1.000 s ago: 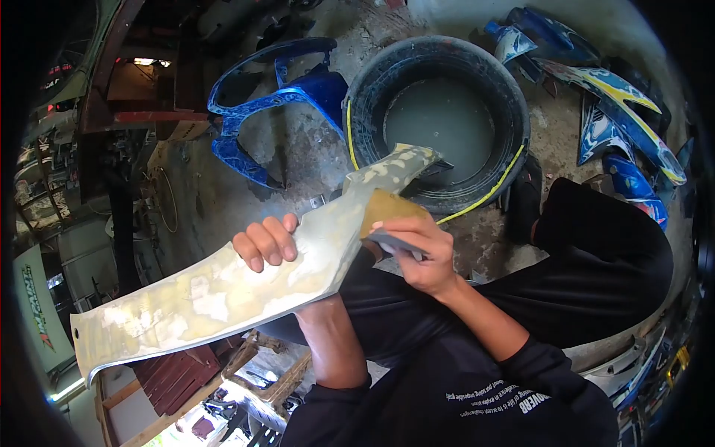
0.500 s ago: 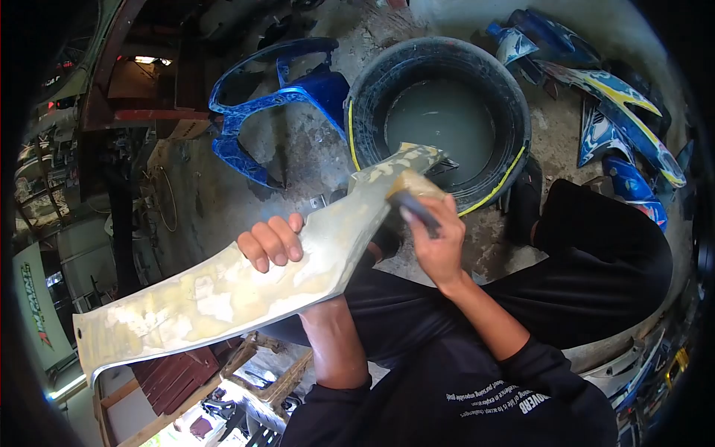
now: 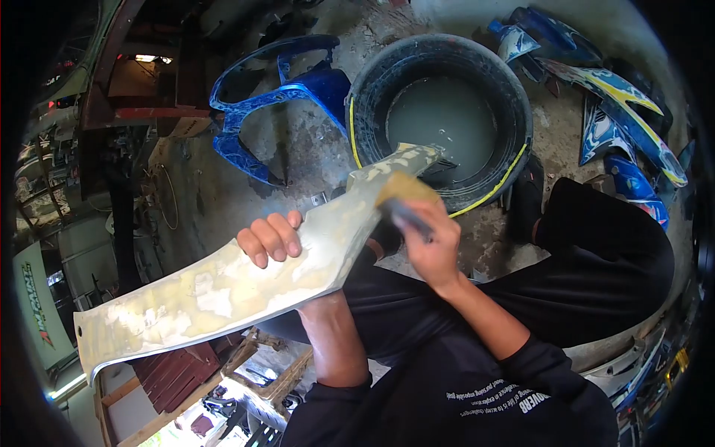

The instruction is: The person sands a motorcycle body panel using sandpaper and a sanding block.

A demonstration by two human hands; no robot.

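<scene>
A long panel (image 3: 216, 294) with patchy cream, white and grey areas slants across the view, its narrow upper end over the rim of a black tub (image 3: 357, 82) of cloudy water. My left hand (image 3: 272, 238) grips the panel's upper edge with its fingers wrapped over the front; the thumb is hidden behind. My right hand (image 3: 433, 242), slightly blurred, is closed on a brown sanding sheet (image 3: 406, 190) and a dark grey pad (image 3: 411, 220), close against the panel's right part.
A blue plastic frame (image 3: 261, 104) lies on the concrete floor left of the tub. Blue, white and yellow fairings (image 3: 625, 104) lie at the right. My bent legs (image 3: 596, 261) are below the tub. A wooden frame (image 3: 287, 384) stands at the bottom left.
My right hand has moved up and right along the panel since the earliest frame, then slightly back left. The panel has shifted very little in my left hand.
</scene>
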